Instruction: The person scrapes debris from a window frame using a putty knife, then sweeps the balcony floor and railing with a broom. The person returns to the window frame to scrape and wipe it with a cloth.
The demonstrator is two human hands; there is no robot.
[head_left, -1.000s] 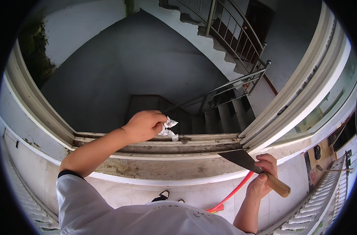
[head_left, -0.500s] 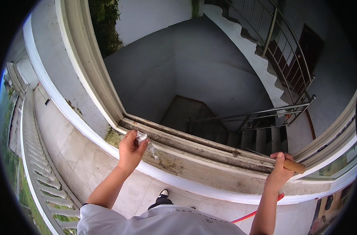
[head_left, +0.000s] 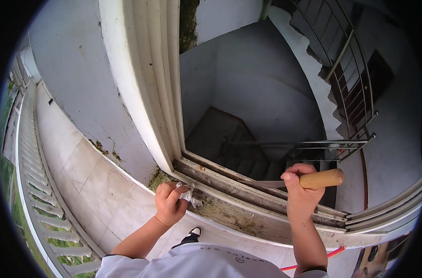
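Observation:
Pinched in my left hand (head_left: pixel 168 204) is a crumpled piece of whitish tissue or thin plastic (head_left: pixel 190 198); I cannot tell which. That hand is at the left end of the dirty window sill (head_left: pixel 234 217), beside the frame corner. My right hand (head_left: pixel 301 192) is closed round a knife-like tool with a thick wooden handle (head_left: pixel 323 178). Its thin metal blade (head_left: pixel 266 184) points left over the window track (head_left: pixel 229 186). Whether the blade touches the track is hard to tell. Grime and loose dirt lie in the track grooves.
Beyond the opening a stairwell drops away, with a metal railing (head_left: pixel 331 144) at the right. The upright window frame (head_left: pixel 157 92) rises at the left. A white balustrade (head_left: pixel 44 204) runs along the far left. On the floor at lower right lies a red pole-like thing (head_left: pixel 336 252).
My right hand has moved left and up with the wooden-handled tool, its blade now over the track. My view has shifted left, and the left hand with the crumpled piece sits lower on the sill.

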